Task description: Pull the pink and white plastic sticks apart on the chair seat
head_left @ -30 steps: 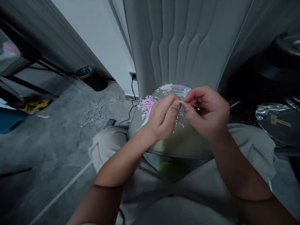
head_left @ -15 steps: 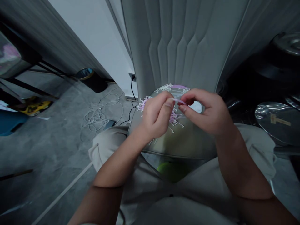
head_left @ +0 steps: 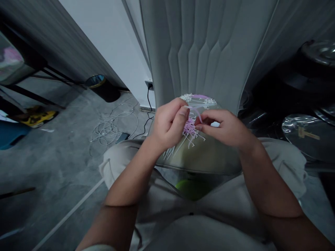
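Observation:
A thin, bendy lilac strip (head_left: pixel 198 113) arches down between my hands, above the chair seat. My left hand (head_left: pixel 170 122) is closed, thumb against the curled fingers, on the strip's upper end. At the lower end my right hand (head_left: pixel 222 126) pinches it between thumb and fingertips. Beneath them lies a pile of pink strips (head_left: pixel 189 127) with white hooked ends, partly covered by my left hand. White strips (head_left: pixel 169 152) lie near the seat's front edge. Farther back, another bunch of white-tipped strips (head_left: pixel 209 101) rests by the backrest.
The grey padded chair (head_left: pixel 209 158) stands between my knees, with a green object (head_left: pixel 192 189) under it. A coiled pale cable (head_left: pixel 104 125) and a black bin (head_left: pixel 104 89) are on the floor at left. A round, shiny clear-covered object (head_left: pixel 309 136) is at right.
My left hand has shifted slightly left. The right hand has moved a little down and left, and the strip between them now bends downward more steeply.

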Motion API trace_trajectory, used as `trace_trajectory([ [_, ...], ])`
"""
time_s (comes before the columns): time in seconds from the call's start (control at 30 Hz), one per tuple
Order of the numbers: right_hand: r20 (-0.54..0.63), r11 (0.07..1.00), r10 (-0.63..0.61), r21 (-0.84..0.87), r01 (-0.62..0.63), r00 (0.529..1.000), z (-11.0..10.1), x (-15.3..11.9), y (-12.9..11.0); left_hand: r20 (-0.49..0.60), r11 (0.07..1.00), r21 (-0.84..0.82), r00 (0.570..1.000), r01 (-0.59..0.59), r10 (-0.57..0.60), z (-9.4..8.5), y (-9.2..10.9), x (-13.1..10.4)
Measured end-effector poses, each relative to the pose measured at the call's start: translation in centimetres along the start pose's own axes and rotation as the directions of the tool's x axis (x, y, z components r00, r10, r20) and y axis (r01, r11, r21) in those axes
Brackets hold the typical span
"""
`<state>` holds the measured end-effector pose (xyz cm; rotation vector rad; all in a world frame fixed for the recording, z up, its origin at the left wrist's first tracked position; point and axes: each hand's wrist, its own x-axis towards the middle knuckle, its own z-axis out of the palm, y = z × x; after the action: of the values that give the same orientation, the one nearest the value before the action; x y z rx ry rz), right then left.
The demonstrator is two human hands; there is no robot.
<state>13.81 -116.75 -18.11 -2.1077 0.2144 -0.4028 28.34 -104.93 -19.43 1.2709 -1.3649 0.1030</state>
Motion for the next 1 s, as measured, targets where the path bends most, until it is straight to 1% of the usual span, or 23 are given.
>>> trace_trajectory([
  [0.2,0.075,0.996,0.071,0.056,-0.075,0.995,-0.3,-0.2,0.9,-0.048,0.995,-0.042,0.995,0.089,-0.091,-0.7,-0.7,-0.2],
  [0.33,0.036,0.981,0.110,0.159,-0.114,0.993,-0.4,-0.3,1.5,-0.004,0.985,-0.043,0.986,0.168,-0.168,-1.1,-1.6,-0.5],
  [0.5,-0.012,0.976,0.129,0.177,-0.125,0.992,-0.8,-1.0,1.6,0.075,0.964,0.014,0.961,0.264,-0.265,-2.2,-2.9,-1.1],
  [0.6,-0.049,0.976,0.142,0.176,-0.131,0.989,-1.0,-1.4,1.8,0.065,0.935,0.086,0.935,0.343,-0.349,-2.9,-4.1,-1.8],
  [0.67,-0.083,0.974,0.158,0.177,-0.142,0.984,-1.1,-1.6,2.0,0.050,0.912,0.100,0.914,0.397,-0.403,-2.9,-4.9,-2.7],
  [0.77,-0.116,0.961,0.214,0.200,-0.189,0.970,-1.2,-1.8,2.4,0.042,0.874,0.042,0.873,0.484,-0.485,-2.1,-5.9,-4.4],
  [0.83,-0.117,0.948,0.255,0.224,-0.225,0.960,-1.1,-1.9,2.6,0.084,0.840,-0.009,0.837,0.543,-0.541,-1.0,-5.9,-5.8],
  [0.87,-0.110,0.942,0.272,0.234,-0.241,0.956,-1.0,-2.1,2.8,0.117,0.834,-0.018,0.829,0.552,-0.547,-0.3,-5.7,-6.6],
  [0.93,-0.085,0.931,0.298,0.247,-0.269,0.951,-0.7,-2.5,3.1,0.225,0.851,0.005,0.829,0.524,-0.512,0.9,-4.9,-7.8],
  [1.0,-0.053,0.920,0.311,0.267,-0.287,0.949,-0.1,-3.0,3.6,0.293,0.884,-0.001,0.845,0.468,-0.447,2.1,-4.0,-8.7],
])
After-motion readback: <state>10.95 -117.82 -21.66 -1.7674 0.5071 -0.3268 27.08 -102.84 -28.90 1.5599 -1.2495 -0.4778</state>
